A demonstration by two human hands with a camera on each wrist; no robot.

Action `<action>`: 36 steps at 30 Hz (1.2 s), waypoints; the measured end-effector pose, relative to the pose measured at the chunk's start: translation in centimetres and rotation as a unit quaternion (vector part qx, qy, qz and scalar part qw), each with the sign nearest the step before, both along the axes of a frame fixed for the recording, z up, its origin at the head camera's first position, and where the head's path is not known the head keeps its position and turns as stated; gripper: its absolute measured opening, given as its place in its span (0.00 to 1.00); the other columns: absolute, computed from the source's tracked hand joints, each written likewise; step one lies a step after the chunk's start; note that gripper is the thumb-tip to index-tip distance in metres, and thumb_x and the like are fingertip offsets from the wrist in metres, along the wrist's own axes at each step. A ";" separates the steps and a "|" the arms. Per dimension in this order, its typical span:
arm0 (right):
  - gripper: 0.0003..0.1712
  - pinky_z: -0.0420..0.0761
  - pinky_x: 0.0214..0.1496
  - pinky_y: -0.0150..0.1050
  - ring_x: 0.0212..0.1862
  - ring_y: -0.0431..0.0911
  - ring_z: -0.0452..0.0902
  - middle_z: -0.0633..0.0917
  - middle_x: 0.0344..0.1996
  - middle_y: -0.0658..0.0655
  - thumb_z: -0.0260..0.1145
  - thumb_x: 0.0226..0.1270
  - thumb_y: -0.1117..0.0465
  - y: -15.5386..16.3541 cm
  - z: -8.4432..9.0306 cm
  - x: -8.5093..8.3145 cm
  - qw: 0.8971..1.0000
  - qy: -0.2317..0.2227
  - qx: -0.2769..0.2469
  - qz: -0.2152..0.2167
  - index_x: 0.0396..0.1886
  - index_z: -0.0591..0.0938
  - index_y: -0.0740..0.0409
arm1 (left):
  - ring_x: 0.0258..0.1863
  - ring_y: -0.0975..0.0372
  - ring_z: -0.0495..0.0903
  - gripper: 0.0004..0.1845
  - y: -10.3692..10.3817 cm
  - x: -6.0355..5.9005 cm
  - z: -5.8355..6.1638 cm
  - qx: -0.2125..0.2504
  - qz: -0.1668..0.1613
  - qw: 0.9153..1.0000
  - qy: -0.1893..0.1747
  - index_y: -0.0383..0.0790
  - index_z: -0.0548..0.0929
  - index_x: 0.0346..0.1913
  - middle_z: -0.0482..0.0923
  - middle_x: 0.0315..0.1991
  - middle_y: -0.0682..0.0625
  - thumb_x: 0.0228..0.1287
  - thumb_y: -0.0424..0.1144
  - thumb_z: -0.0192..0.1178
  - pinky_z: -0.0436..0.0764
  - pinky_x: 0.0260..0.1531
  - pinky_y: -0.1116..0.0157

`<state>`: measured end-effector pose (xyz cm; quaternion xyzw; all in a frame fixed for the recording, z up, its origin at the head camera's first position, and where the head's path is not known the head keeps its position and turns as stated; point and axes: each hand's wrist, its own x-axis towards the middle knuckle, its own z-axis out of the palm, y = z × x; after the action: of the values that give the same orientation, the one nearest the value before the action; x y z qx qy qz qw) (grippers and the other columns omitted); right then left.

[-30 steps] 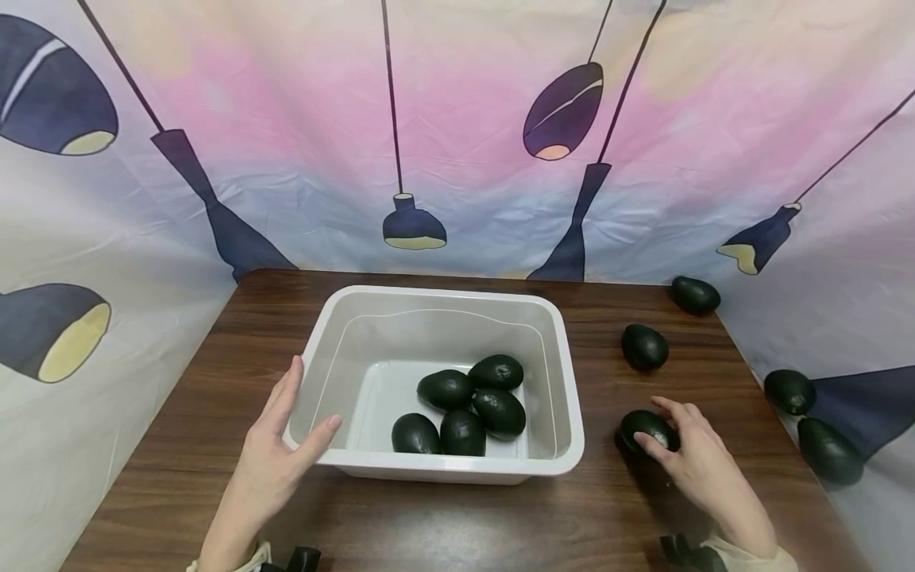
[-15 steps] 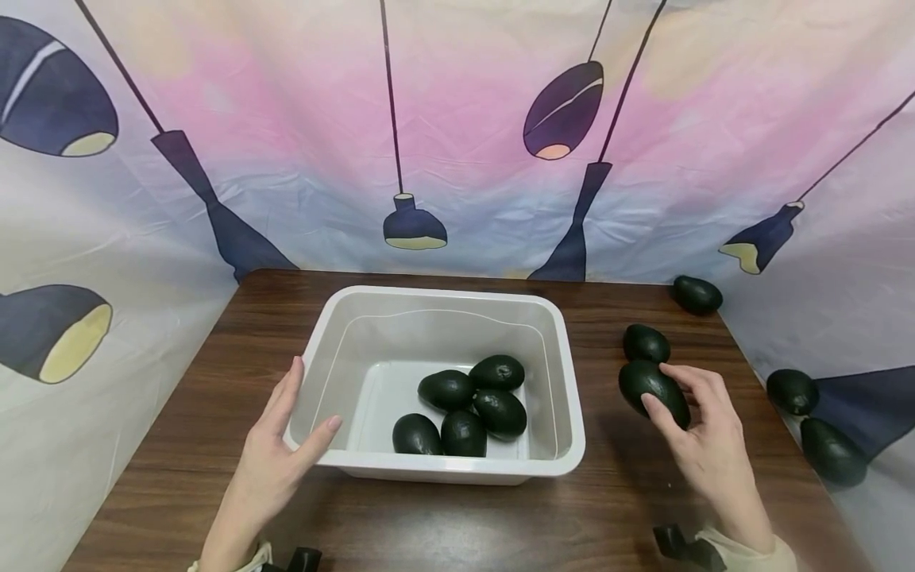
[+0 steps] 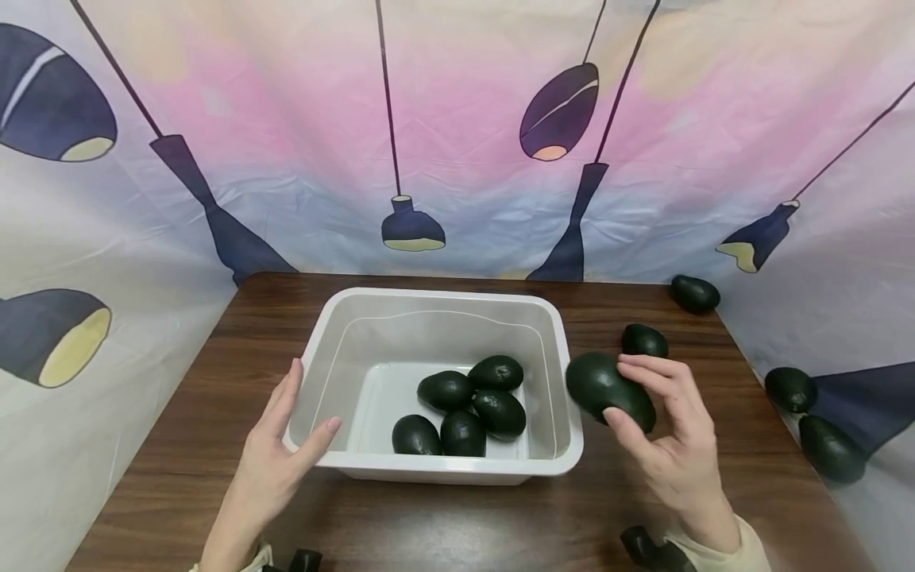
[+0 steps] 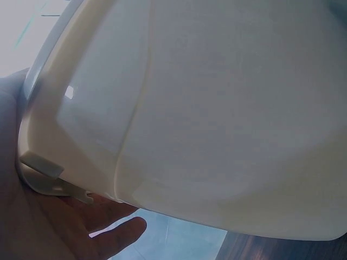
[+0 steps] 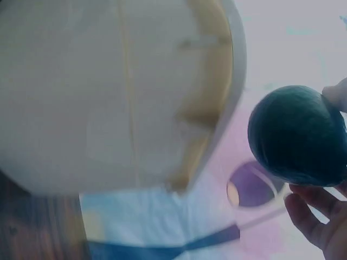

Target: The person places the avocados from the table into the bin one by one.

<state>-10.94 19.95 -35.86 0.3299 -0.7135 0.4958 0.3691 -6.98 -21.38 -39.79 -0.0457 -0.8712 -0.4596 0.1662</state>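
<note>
Right hand (image 3: 675,449) holds an avocado (image 3: 604,385) between thumb and fingers, at tub (image 3: 457,467) right rim. Left hand (image 3: 275,453), thumb spread wide from straight fingers, touches tub's left side. Five others (image 3: 500,414) lie inside; four strays (image 3: 695,295) lie right of tub.

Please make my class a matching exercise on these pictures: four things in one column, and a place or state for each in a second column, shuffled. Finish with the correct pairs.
Things
1. White rectangular plastic tub
2. Brown wood-grain table
3. Person's bare left-hand grip
4. Person's bare right-hand grip

Places and states
A. At the tub's left rim, with no fruit in it
B. Underneath the tub
C. Holds one dark green oval avocado
D. Contains five dark green oval avocados

Right pairs: 1-D, 2-B, 3-A, 4-C
</note>
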 end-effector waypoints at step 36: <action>0.21 0.63 0.60 0.39 0.60 0.53 0.67 0.75 0.57 0.64 0.67 0.66 0.62 7.7 -1.5 -5.4 0.959 -0.153 0.095 -0.218 0.58 0.79 0.61 | 0.67 0.61 0.61 0.47 -0.1 -0.2 0.0 0.001 -0.004 1.000 0.013 0.54 0.54 0.76 0.58 0.73 0.46 0.59 0.33 0.68 0.58 0.56 0.83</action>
<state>-16.34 27.63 -37.36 0.1199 -0.8599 0.3776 0.3218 -7.20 -21.48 -39.79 -0.0552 -0.8685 -0.4604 0.1753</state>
